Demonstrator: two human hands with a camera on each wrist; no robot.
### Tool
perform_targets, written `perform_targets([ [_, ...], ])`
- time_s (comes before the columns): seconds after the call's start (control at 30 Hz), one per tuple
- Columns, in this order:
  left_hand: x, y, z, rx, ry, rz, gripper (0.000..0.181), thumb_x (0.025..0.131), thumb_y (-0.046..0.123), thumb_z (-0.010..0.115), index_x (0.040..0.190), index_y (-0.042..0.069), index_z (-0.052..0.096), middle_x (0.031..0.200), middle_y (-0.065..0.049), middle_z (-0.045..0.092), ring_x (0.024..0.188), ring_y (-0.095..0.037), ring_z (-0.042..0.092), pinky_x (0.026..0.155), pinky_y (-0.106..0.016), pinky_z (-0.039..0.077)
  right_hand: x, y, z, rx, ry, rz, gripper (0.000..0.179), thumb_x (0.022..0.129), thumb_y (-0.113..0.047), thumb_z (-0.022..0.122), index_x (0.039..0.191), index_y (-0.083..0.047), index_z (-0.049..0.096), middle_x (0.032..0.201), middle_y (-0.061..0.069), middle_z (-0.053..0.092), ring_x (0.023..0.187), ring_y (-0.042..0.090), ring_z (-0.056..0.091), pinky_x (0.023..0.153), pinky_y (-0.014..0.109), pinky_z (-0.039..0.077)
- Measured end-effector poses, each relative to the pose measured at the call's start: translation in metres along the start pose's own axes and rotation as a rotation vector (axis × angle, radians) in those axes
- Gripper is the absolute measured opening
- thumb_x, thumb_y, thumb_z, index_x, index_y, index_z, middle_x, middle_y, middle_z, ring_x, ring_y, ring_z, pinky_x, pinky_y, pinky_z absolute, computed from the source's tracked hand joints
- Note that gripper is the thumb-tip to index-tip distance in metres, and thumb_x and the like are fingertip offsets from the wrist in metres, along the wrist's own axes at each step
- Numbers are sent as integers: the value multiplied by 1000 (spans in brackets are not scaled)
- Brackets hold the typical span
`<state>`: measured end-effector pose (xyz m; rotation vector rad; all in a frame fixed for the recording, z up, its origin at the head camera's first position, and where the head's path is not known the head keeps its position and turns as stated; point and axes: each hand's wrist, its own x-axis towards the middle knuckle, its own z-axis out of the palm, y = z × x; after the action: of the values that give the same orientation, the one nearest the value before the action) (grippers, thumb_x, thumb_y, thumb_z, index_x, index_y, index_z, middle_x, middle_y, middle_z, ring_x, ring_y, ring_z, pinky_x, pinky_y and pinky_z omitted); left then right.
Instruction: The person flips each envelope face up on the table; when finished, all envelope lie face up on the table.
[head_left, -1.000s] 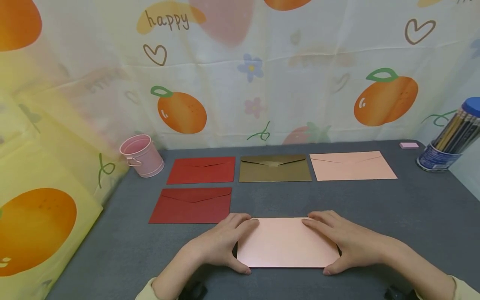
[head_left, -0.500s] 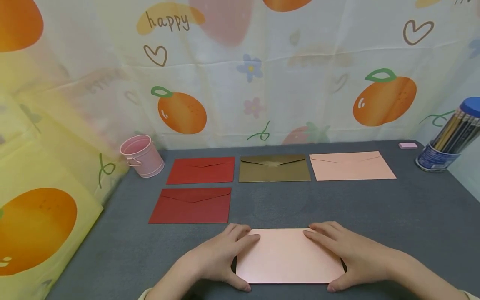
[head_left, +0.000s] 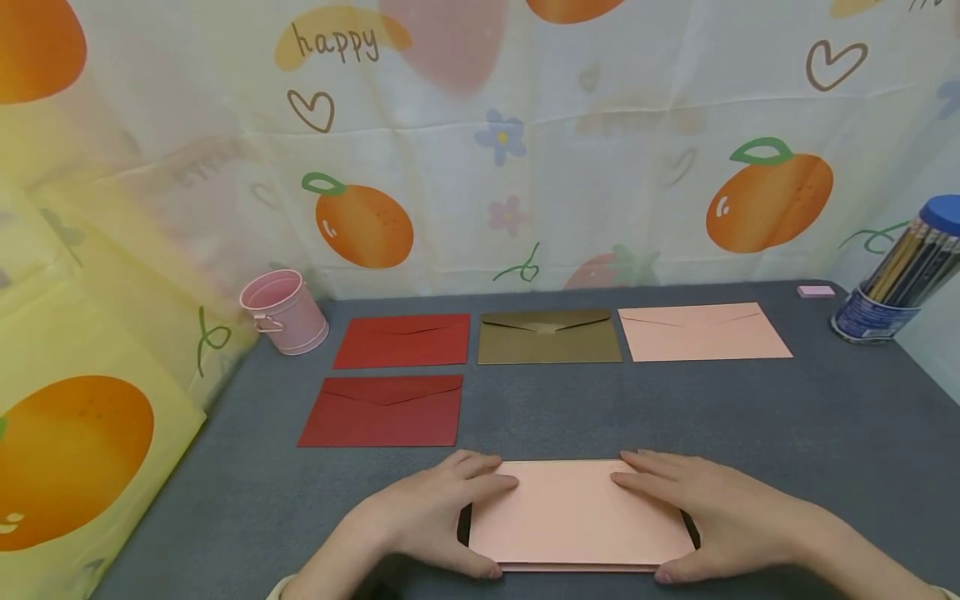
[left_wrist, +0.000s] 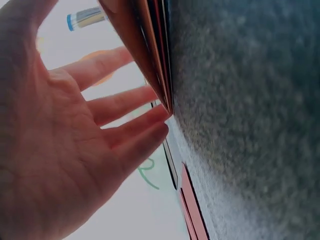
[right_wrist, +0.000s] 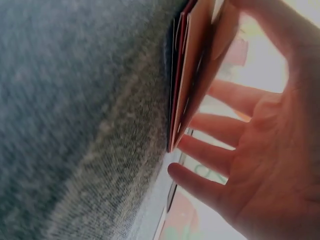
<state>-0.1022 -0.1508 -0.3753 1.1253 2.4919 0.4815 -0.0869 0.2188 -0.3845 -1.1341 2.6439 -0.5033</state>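
Observation:
A pink envelope (head_left: 577, 512), plain face up, tops a thin stack of envelopes in front of me. My left hand (head_left: 438, 512) grips its left end, thumb at the near edge and fingers at the far edge. At the right end my right hand (head_left: 738, 517) holds it the same way. Edges of pink and red layers show in the stack (left_wrist: 150, 42) in the left wrist view. In the right wrist view the pink envelope (right_wrist: 212, 62) tilts up from the layers under it, its thumb-side edge apart from them. How many envelopes lie below is hidden.
Behind the hands lie a dark red envelope (head_left: 386, 417), a brighter red one, an olive envelope (head_left: 551, 343) and a pink envelope (head_left: 701, 333), flaps up. A pink bucket (head_left: 288, 317) stands back left. At back right are an eraser (head_left: 816, 292) and a pencil tub (head_left: 877, 312).
Both hands have drawn the stack toward me. The top pink envelope's near edge has since lifted a little, and a layer beneath now shows along it.

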Motion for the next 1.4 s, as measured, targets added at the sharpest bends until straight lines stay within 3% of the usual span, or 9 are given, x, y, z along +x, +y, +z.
perform_targets([
  [0.13, 0, -3, -4, -56, -3, -25, 71, 82, 63, 65, 142, 28, 51, 150, 1, 41, 136, -17, 39, 102, -42, 44, -1, 3, -3, 12, 53, -48, 73, 84, -65, 62, 147, -34, 43, 150, -4, 42, 131, 23, 48, 90, 50, 49],
  [0.23, 1, -7, -7, -102, 16, 8, 63, 85, 60, 63, 138, 27, 56, 146, 2, 47, 134, -19, 43, 103, -45, 42, 0, 6, -5, 49, 119, -111, 62, 87, -54, 67, 142, -32, 50, 144, -7, 50, 125, 17, 54, 87, 43, 52],
  [0.47, 5, -22, -9, -230, 146, 139, 42, 93, 47, 62, 126, 23, 66, 126, 11, 62, 115, -4, 58, 95, -31, 48, 7, 17, -8, 290, 249, -236, 38, 89, -21, 73, 126, -22, 66, 120, -5, 67, 108, 12, 64, 81, 27, 54],
  [0.67, 10, -31, -11, -364, 282, 206, 26, 96, 35, 63, 117, 21, 71, 106, 12, 71, 93, -1, 65, 79, -25, 53, 13, 27, -8, 420, 324, -291, 34, 87, -3, 71, 120, -14, 70, 111, 0, 71, 98, 13, 69, 76, 20, 53],
  [0.83, 16, -36, -12, -376, 374, 250, 20, 95, 27, 65, 111, 18, 73, 97, 7, 73, 81, -2, 65, 68, -23, 53, 18, 32, -10, 487, 340, -207, 30, 90, 0, 67, 116, -15, 71, 104, 1, 73, 89, 13, 70, 70, 24, 55],
  [0.97, 20, -41, -13, -364, 416, 249, 15, 94, 19, 67, 107, 16, 74, 91, 3, 73, 75, -3, 63, 65, -23, 52, 21, 36, -12, 446, 369, -103, 26, 90, -5, 69, 110, -21, 72, 97, -5, 73, 82, 8, 67, 67, 24, 54],
  [1.3, 23, -46, -15, -341, 404, 97, 6, 88, 10, 73, 91, 15, 73, 87, 8, 70, 80, -3, 64, 76, -25, 55, 26, 40, -12, 359, 402, 88, 10, 86, -14, 75, 95, -18, 74, 87, -12, 71, 77, 2, 65, 63, 26, 55],
  [1.4, 24, -48, -16, -321, 400, 75, 6, 87, 10, 74, 86, 15, 71, 83, 10, 69, 76, -3, 62, 72, -24, 54, 26, 40, -12, 339, 393, 149, 5, 85, -18, 76, 90, -17, 73, 84, -11, 69, 73, 2, 65, 61, 25, 54],
])
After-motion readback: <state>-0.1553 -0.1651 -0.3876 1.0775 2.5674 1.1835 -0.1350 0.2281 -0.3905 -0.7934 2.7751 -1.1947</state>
